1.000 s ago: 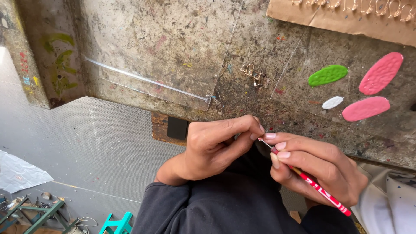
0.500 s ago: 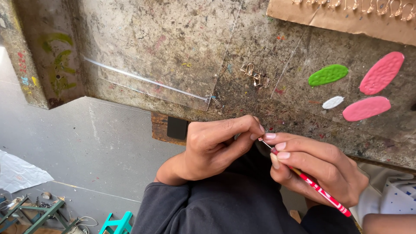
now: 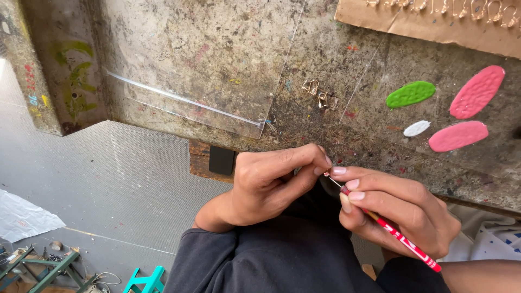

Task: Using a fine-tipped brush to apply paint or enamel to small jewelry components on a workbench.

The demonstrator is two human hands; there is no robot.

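Head view, looking down past the person's lap. The left hand (image 3: 271, 184) is curled, thumb and forefinger pinched together on a very small piece at their tips, too small to identify. The right hand (image 3: 401, 209) is closed around a red brush (image 3: 399, 239), held like a pen; its thin tip meets the left fingertips just off the near edge of the counter (image 3: 217, 70). The brush handle slants down to the right, past the palm. On the worn, paint-flecked counter lie a few small gold metal hooks (image 3: 316, 93), well apart from the hands. Farther right sit four flattened clay ovals: green (image 3: 411, 94), small white (image 3: 416, 128), and two pink (image 3: 458, 135). A cardboard sheet (image 3: 423, 21) carrying more gold hooks lies at the upper right. A clear plastic sheet (image 3: 201, 59) covers the counter's left part.
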